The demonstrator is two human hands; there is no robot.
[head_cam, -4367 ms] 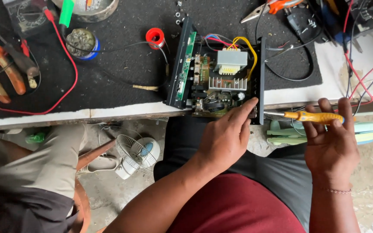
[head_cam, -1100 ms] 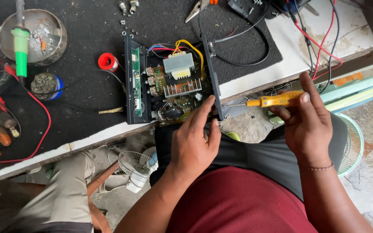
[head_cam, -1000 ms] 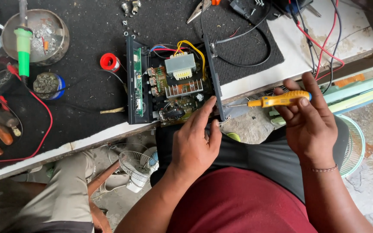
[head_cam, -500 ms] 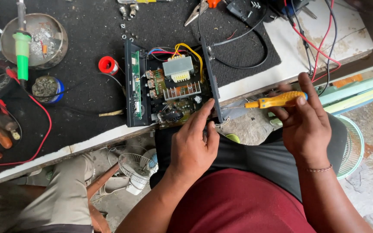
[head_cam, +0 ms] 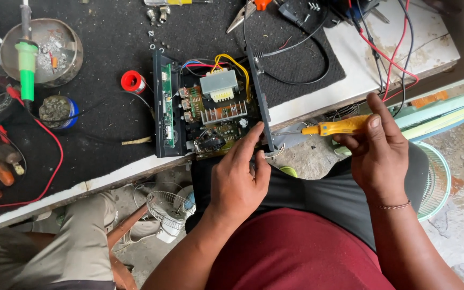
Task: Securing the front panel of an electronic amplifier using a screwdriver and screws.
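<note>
Tabletop [head_cam: 430, 45], white, mostly under a black mat [head_cam: 103, 59].
On mat: opened circuit unit [head_cam: 210, 110], metal bowl [head_cam: 41, 51], red solder spool [head_cam: 132, 82], cables.

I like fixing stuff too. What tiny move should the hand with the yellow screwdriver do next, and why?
Probably ease the yellow screwdriver tip left to the open black case's right side: the right hand holds it aimed there, just short, while the left hand steadies that corner.

Your left hand [head_cam: 237, 182] and forearm are bare, with no ring, watch or sleeve showing anywhere along the arm. Your right hand [head_cam: 379, 156] is bare too, with a thin beaded bracelet [head_cam: 390, 205] around its wrist. You wear a dark red top [head_cam: 302, 252] near the bottom edge and dark grey trousers [head_cam: 318, 193] over your lap.
</note>
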